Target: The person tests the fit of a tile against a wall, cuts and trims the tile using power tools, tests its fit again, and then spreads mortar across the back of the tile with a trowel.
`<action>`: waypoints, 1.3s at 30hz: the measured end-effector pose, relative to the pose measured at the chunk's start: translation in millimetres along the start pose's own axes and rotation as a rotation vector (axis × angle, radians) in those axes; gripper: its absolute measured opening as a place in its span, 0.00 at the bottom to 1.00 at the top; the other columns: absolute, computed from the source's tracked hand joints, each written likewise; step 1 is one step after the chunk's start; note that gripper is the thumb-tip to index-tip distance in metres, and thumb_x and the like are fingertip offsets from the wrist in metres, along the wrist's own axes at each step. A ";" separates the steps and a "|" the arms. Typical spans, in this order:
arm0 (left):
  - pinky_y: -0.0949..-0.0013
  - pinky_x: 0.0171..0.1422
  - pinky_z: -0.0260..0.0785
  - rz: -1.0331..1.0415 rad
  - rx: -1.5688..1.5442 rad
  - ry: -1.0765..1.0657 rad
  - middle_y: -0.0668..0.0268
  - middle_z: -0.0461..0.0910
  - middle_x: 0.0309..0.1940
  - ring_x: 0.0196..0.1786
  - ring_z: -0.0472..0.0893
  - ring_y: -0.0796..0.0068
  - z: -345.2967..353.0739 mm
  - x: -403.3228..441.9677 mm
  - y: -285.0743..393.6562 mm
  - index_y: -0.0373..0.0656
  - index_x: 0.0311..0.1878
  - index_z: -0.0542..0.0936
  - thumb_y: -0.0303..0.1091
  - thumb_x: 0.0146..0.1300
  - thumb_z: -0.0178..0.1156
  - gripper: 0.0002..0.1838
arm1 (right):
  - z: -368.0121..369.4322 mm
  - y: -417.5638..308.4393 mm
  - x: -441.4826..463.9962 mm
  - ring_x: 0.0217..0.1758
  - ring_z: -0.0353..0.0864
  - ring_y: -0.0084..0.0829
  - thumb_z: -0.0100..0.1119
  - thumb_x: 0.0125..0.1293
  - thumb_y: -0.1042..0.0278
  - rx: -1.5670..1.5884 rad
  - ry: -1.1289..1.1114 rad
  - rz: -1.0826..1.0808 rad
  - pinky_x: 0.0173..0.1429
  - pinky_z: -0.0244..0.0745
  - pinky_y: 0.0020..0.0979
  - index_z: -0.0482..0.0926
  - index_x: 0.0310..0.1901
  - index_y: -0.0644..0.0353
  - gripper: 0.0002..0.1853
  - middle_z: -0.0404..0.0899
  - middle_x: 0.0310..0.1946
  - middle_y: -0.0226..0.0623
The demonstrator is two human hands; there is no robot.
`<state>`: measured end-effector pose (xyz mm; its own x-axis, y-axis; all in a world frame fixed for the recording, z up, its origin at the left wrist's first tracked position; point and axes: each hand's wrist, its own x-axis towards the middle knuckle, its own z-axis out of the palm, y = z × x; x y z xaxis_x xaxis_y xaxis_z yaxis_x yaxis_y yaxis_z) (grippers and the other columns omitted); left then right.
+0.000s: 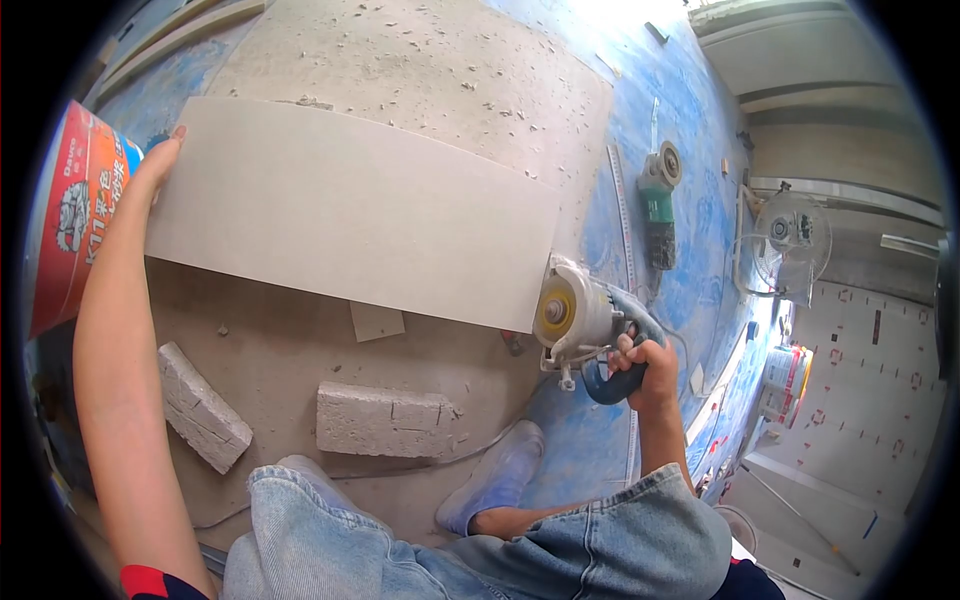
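Observation:
A long pale tile [360, 210] lies raised at a slant across the middle of the view. My left hand [163, 160] grips its far left end, with fingertips showing at the edge and the rest partly hidden. At the tile's right end stands a handheld circular saw [575, 312] with a yellow-centred disc and a metal guard. My right hand [648, 368] is wrapped round the saw's dark looped handle. The saw's guard is close against the tile's right edge; whether the blade touches it, I cannot tell.
Two rough white blocks [385, 418] [203, 408] lie near my feet. Left stands a red bucket [75, 215]. A green angle grinder [660, 205] and a long ruler [622, 215] rest on blue floor sheeting. Cords cross the floor; a fan [790, 235] stands at right.

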<state>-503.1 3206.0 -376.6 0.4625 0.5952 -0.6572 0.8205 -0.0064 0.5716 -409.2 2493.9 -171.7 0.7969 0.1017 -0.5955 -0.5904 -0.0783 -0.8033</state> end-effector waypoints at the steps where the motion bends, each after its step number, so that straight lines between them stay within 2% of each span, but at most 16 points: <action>1: 0.58 0.75 0.46 0.000 -0.001 0.000 0.54 0.58 0.72 0.75 0.56 0.57 0.1 0.2 0.3 0.39 0.71 0.61 0.62 0.69 0.40 0.39 | -0.4 0.3 -0.1 0.21 0.63 0.24 0.47 0.44 0.77 0.004 0.000 0.002 0.32 0.67 0.28 0.67 0.35 0.62 0.12 0.64 0.22 0.30; 9: 0.58 0.75 0.48 -0.021 0.022 0.020 0.52 0.60 0.71 0.73 0.58 0.56 5.2 -15.4 10.3 0.38 0.71 0.61 0.62 0.69 0.39 0.39 | -0.6 2.1 -2.2 0.21 0.63 0.24 0.47 0.44 0.77 0.012 0.015 0.013 0.31 0.67 0.28 0.67 0.35 0.62 0.12 0.65 0.22 0.31; 22: 0.60 0.75 0.47 0.023 0.002 -0.003 0.53 0.58 0.72 0.74 0.56 0.58 0.7 -5.7 2.4 0.38 0.71 0.60 0.61 0.70 0.39 0.39 | -0.3 10.3 -4.9 0.23 0.64 0.24 0.48 0.45 0.77 0.011 0.008 0.034 0.32 0.67 0.28 0.69 0.35 0.63 0.12 0.66 0.23 0.31; 25: 0.59 0.76 0.45 0.017 -0.029 -0.072 0.53 0.57 0.72 0.75 0.55 0.58 1.1 -9.5 6.4 0.37 0.71 0.60 0.61 0.70 0.39 0.39 | -2.3 10.6 -7.0 0.23 0.64 0.24 0.48 0.45 0.77 0.021 0.012 0.033 0.32 0.67 0.28 0.69 0.35 0.63 0.12 0.66 0.23 0.31; 27: 0.59 0.76 0.44 0.005 0.034 0.008 0.52 0.56 0.73 0.75 0.54 0.57 5.1 -20.2 11.8 0.37 0.71 0.60 0.62 0.70 0.39 0.40 | -3.7 9.7 -8.4 0.23 0.64 0.24 0.48 0.45 0.77 0.026 0.007 0.026 0.32 0.67 0.28 0.69 0.35 0.63 0.12 0.66 0.23 0.31; 39: 0.59 0.76 0.43 0.031 -0.013 -0.007 0.51 0.56 0.73 0.75 0.54 0.56 -3.1 5.6 -4.6 0.34 0.71 0.60 0.62 0.69 0.41 0.41 | -1.5 7.2 -5.9 0.22 0.64 0.24 0.48 0.45 0.76 -0.002 0.004 0.001 0.32 0.66 0.29 0.68 0.35 0.63 0.12 0.65 0.22 0.30</action>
<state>-505.3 3211.9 -381.3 0.4896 0.5896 -0.6424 0.8016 -0.0144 0.5977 -418.0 2491.3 -173.9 0.7969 0.0973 -0.5962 -0.5908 -0.0804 -0.8028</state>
